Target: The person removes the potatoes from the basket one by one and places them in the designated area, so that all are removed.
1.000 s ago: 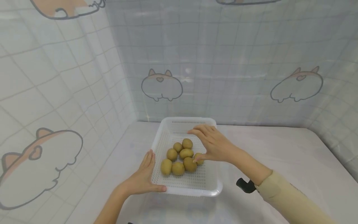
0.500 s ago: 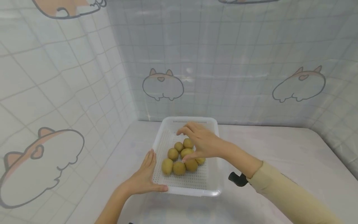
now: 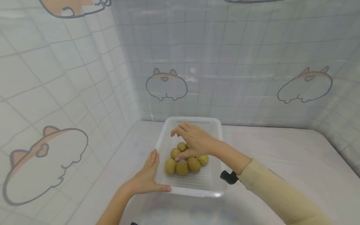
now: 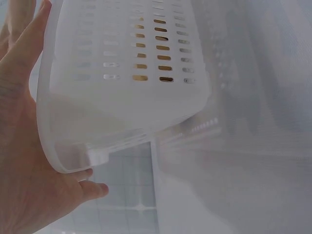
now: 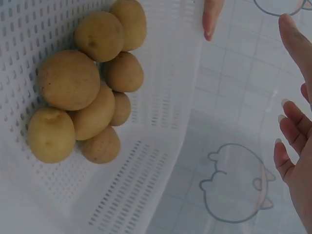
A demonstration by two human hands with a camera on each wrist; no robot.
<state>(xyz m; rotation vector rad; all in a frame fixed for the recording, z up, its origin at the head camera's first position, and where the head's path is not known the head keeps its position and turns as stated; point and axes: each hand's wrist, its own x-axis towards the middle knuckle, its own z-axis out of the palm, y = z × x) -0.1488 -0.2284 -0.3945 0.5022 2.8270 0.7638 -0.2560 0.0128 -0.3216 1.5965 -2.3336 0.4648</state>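
Several potatoes (image 5: 69, 80) lie together inside a white perforated plastic basket (image 3: 197, 192), toward its near half. My left hand (image 3: 147, 179) rests against the basket's near left corner, fingers straight along the left rim and thumb on the front rim. In the left wrist view this hand (image 4: 29, 161) spreads around the basket's outer edge. Above the potatoes hovers my right hand (image 3: 194, 140), thumb and fingers spread apart with nothing between them. It hides some potatoes in the head view. The right wrist view has its fingers (image 5: 295, 122) apart from any potato.
The basket stands on a white-covered table (image 3: 270, 156). Behind it hangs a grid-patterned curtain (image 3: 225, 62) with cartoon animals, and another such sheet (image 3: 70, 93) runs along the left. A black piece (image 3: 229, 177) sits by the right sleeve (image 3: 270, 187).
My right hand has moved left over the potatoes, from the basket's right side toward its middle. The left hand stays at the corner, and the potatoes look unmoved. The view has shifted slightly.
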